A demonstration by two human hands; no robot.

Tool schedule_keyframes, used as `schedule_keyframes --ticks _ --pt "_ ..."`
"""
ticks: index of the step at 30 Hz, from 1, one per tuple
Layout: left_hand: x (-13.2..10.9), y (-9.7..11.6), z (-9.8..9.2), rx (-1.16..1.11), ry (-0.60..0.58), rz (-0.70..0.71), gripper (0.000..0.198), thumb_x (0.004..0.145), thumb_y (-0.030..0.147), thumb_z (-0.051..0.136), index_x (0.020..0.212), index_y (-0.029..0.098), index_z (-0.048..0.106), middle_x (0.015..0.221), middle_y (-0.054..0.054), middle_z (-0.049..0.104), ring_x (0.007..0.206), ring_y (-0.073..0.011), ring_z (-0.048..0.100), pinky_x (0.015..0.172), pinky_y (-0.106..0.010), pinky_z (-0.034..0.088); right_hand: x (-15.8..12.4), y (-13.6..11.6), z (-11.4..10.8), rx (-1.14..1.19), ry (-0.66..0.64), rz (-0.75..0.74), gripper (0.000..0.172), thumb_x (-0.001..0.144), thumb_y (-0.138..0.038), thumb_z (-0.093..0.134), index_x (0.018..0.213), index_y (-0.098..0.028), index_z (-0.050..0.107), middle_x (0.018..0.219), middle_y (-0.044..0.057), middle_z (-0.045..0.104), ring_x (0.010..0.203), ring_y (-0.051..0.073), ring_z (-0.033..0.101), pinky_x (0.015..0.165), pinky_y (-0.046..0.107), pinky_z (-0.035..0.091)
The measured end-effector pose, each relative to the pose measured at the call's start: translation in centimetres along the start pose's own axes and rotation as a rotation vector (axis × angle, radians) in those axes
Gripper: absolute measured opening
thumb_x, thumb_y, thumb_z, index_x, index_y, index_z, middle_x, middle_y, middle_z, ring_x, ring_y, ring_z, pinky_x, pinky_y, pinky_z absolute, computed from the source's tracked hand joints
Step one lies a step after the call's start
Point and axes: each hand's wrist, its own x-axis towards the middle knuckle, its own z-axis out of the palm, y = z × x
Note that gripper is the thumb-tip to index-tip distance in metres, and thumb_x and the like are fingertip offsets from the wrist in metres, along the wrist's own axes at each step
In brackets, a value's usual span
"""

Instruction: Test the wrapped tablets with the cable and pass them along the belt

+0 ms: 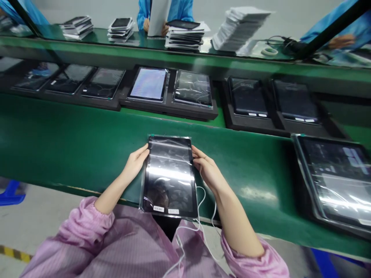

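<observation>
Between my two hands is a black tablet [171,189] in a clear plastic film, with two small white labels along its near edge. It lies tilted at the front edge of the green bench [95,150]. My left hand [136,161] grips its left side near the far corner, thumb and fingers closed on it. On the opposite side, my right hand [205,164] holds the right edge, its fingertips partly hidden behind the tablet. A white cable [202,197] hangs down by the tablet's right side, below my right hand.
A stack of film-wrapped tablets [333,185] stands at the right. Beyond the bench, black foam trays [171,110] carry several tablets, one with a lit screen [149,84]. On the far shelf are paper-layered stacks [185,38]; people in blue sleeves [184,9] are behind it.
</observation>
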Motion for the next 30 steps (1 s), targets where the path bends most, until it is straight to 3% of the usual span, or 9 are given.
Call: schedule_keyframes --ticks 6,9,14,17,20,22,26,30 --pt "0.8 1.0 -0.1 0.016 -0.058 0.053 0.022 0.092 0.033 0.067 0.102 0.022 0.084 0.130 -0.008 0.073 0.131 -0.0295 0.062 0.118 -0.044 0.041 -1.3 -0.3 0.8 0.150 0.002 0.060 0.069 0.064 -0.023 0.065 0.133 -0.028 0.067 0.146 0.001 0.063 0.142 0.027 0.052 0.121 0.046 0.039" --pt "1.0 1.0 0.1 0.036 -0.067 0.060 0.025 0.093 0.032 0.064 0.104 0.021 0.083 0.132 -0.009 0.072 0.132 -0.0295 0.060 0.118 -0.045 0.041 -1.4 -0.3 1.2 0.129 0.026 0.073 0.070 0.065 -0.024 0.065 0.135 -0.028 0.065 0.152 0.001 0.058 0.146 0.027 0.047 0.124 0.045 0.036" --pt "0.8 0.5 0.3 0.084 -0.054 0.051 0.035 0.094 0.031 0.061 0.122 0.018 0.076 0.143 -0.011 0.065 0.140 -0.0284 0.053 0.119 -0.041 0.038 -2.2 -0.7 0.9 0.118 0.032 0.097 0.067 0.064 -0.027 0.065 0.132 -0.027 0.067 0.149 0.004 0.061 0.145 0.028 0.050 0.115 0.043 0.047" --pt "-1.1 0.0 -0.5 0.122 -0.067 0.019 0.044 0.092 0.035 0.065 0.133 0.019 0.070 0.135 -0.010 0.070 0.124 -0.0266 0.064 0.112 -0.038 0.044 -4.4 0.1 -0.3 0.104 0.058 0.172 0.066 0.065 -0.034 0.071 0.131 -0.027 0.069 0.149 0.009 0.061 0.142 0.032 0.052 0.110 0.047 0.051" --pt "-4.8 -0.7 -1.5 0.160 -0.090 -0.030 0.046 0.090 0.039 0.066 0.130 0.018 0.070 0.123 -0.011 0.074 0.099 -0.0255 0.071 0.095 -0.038 0.053 -8.1 2.0 -2.1 -0.004 0.054 0.263 0.074 0.068 -0.057 0.076 0.133 -0.023 0.070 0.143 0.017 0.064 0.134 0.037 0.059 0.105 0.053 0.054" --pt "-7.5 -1.3 -2.0 0.201 -0.120 -0.049 0.044 0.092 0.042 0.063 0.129 0.019 0.071 0.126 -0.012 0.072 0.095 -0.0249 0.070 0.091 -0.037 0.054 -10.9 3.2 -2.9 -0.103 0.010 0.282 0.082 0.072 -0.068 0.072 0.139 -0.021 0.067 0.139 0.019 0.067 0.130 0.038 0.063 0.102 0.053 0.056" --pt "-10.8 -1.9 -1.9 0.294 -0.138 -0.042 0.045 0.097 0.047 0.056 0.131 0.021 0.069 0.137 -0.011 0.065 0.092 -0.0217 0.068 0.089 -0.034 0.054 -14.6 3.2 -2.2 -0.349 0.003 0.239 0.080 0.083 -0.062 0.057 0.149 -0.016 0.058 0.137 0.017 0.068 0.127 0.035 0.065 0.108 0.051 0.053" --pt "-10.6 -1.9 -1.7 0.343 -0.105 0.004 0.046 0.098 0.049 0.056 0.136 0.023 0.065 0.134 -0.009 0.064 0.094 -0.0210 0.065 0.092 -0.033 0.051 -14.8 1.3 0.0 -0.454 -0.024 0.216 0.077 0.083 -0.053 0.050 0.147 -0.012 0.059 0.136 0.016 0.068 0.124 0.034 0.067 0.111 0.051 0.049"
